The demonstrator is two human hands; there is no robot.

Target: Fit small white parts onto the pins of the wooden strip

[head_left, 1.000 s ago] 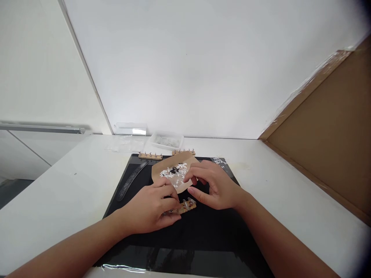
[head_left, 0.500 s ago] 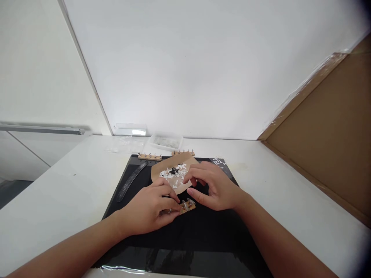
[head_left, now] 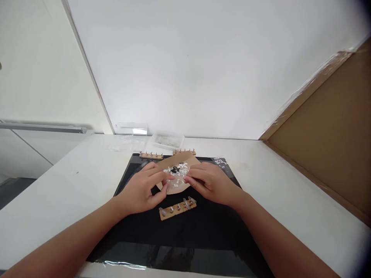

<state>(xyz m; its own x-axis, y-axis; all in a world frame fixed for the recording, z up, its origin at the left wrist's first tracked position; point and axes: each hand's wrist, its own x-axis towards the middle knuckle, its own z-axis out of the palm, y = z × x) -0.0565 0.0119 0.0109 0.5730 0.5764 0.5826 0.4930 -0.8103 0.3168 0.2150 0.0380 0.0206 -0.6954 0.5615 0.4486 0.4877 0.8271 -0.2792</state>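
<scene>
A brown paper piece (head_left: 162, 165) on the black mat (head_left: 179, 235) carries a heap of small white bits (head_left: 183, 168) with a dark clump among them. My left hand (head_left: 145, 187) is at its near left side, index finger stretched over the paper, thumb lower and apart from it. From the right, my right hand (head_left: 213, 182) has thumb and forefinger pinched together above the white bits; anything between the tips is too small to make out. A tan strip with several metal studs (head_left: 177, 209) lies untouched nearer me, clear plastic pieces on some studs.
Two similar studded strips, a left one (head_left: 151, 155) and a right one (head_left: 175, 152), lie along the mat's far edge. Behind them stand a clear tray (head_left: 167, 141) and plastic bags (head_left: 126, 143). Small white pieces (head_left: 220, 161) sit at the mat's far right corner. Cardboard (head_left: 319, 127) rises on the right.
My left hand has let go of the near studded strip and moved up to the paper. My right hand's thumb and forefinger have closed together over the white bits.
</scene>
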